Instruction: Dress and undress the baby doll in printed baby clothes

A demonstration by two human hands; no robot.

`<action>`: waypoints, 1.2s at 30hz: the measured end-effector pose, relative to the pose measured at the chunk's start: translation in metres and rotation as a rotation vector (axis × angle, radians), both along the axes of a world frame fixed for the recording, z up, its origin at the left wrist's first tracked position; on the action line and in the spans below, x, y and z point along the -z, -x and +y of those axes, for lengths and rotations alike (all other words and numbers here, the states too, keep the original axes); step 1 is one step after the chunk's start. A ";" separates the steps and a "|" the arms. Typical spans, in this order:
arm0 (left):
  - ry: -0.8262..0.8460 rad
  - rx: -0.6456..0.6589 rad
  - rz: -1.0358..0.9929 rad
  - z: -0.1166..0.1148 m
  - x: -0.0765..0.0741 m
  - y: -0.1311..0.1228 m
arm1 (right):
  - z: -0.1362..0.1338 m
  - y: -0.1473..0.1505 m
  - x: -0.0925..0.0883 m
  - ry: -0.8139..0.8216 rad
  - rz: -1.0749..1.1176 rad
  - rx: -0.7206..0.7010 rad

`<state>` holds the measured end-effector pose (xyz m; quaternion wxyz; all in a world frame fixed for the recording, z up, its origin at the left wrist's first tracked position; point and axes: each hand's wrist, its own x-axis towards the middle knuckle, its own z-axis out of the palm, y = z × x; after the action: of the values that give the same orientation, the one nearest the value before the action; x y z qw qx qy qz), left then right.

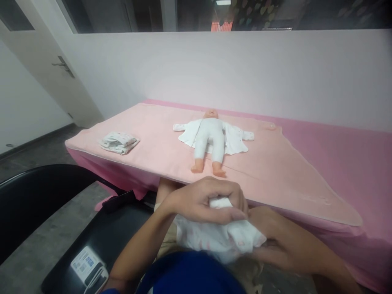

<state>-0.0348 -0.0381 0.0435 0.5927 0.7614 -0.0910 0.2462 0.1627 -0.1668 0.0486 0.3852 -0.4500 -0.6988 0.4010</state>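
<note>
Over my lap, a bunched white cloth with a faint pink print [211,237] is held between both hands; it looks like a small baby garment, but its exact shape is hidden in the folds. My left hand [211,202] is closed around its upper part, thumb across the front. Lower down at the other side, my right hand [275,241] grips the cloth's edge, its fingers partly covered. Beyond the hands a baby doll [211,132] lies on its back, feet towards me, in white leggings. A white jacket [235,139] is spread open beneath it, with sleeves out.
A folded printed cloth pile [119,143] lies on the left of the pink blanket [153,134] covering the table. A black chair [122,232] with a white box and a cable [88,267] stands at my left. A wall runs behind the table.
</note>
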 end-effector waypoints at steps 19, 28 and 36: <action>-0.124 0.027 0.236 0.024 -0.008 0.007 | 0.012 0.013 0.015 0.120 -0.211 -0.201; 0.031 0.021 0.202 0.016 -0.005 0.000 | 0.018 0.019 0.029 0.150 -0.233 -0.130; -0.016 -0.088 0.316 0.024 0.008 0.018 | 0.012 -0.001 0.027 0.168 -0.119 -0.047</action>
<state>-0.0531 -0.0138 0.0352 0.5824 0.7985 0.0348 0.1481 0.1639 -0.1550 0.0217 0.2945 -0.4870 -0.6947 0.4399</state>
